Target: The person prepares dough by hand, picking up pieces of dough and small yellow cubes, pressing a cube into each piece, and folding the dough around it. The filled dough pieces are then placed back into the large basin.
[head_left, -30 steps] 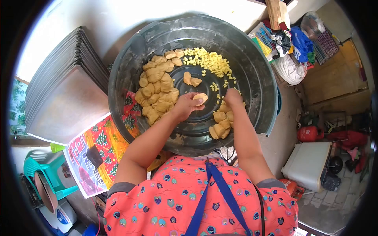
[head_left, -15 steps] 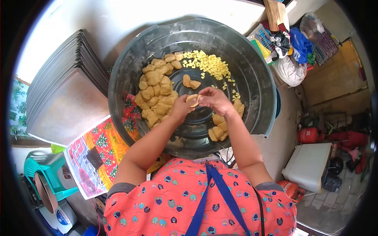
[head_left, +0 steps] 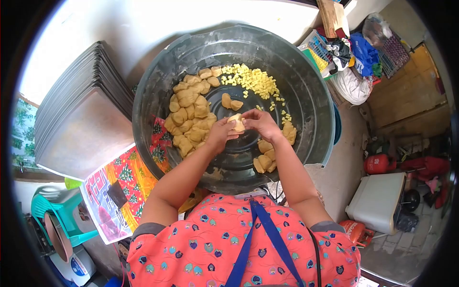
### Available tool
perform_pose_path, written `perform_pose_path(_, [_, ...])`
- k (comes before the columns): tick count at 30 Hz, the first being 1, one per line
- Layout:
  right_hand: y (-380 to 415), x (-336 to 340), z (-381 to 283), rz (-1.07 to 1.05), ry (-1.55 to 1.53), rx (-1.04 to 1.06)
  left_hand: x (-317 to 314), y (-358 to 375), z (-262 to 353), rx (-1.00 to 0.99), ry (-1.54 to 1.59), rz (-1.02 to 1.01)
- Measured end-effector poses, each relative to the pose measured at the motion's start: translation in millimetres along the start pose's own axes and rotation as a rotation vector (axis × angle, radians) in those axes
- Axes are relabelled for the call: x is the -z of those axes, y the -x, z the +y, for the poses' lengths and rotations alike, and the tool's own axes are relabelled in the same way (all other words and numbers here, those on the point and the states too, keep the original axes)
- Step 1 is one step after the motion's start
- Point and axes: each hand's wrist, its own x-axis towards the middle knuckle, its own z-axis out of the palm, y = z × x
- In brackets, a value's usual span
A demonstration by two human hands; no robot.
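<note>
Over the middle of a big dark round tub, my left hand holds a piece of dough with a pale patch on top. The fingers of my right hand pinch the same piece at its right side. Many tan dough lumps lie along the tub's left. Two small pieces rest just beyond my hands. Small yellow cubes are spread at the far side. More dough pieces sit at the near right.
A stack of metal trays leans at the left, above a colourful printed sheet. A green plastic chair stands at the lower left. To the right are a white box, a red gas cylinder and crates with bags.
The dough piece between my hands has changed from a flat, open shape to a folded one with a pale patch showing. My right fingers have come down against its side.
</note>
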Motion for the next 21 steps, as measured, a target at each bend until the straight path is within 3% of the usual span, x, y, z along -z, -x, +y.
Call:
perform_pose_path(6, [3,-4,6,0.0,0.209,0.094,0,-1,-1,-0.027,-0.071,-0.035])
perform_pose_path(9, [5,-8,5,0.216,0.503,0.164,-2,0,0,-0.069,-0.072,-0.045])
perform_pose_path(12, [3,-7,11,0.189,0.118,0.057,-4,1,4,-0.127,-0.058,-0.069])
perform_pose_path(15, [5,-4,7,-0.011,-0.027,-0.065,-6,-1,5,-0.183,-0.068,-0.121])
perform_pose_path(21, [5,-24,12,0.249,0.375,0.138,-4,-5,3,-0.249,-0.136,-0.029])
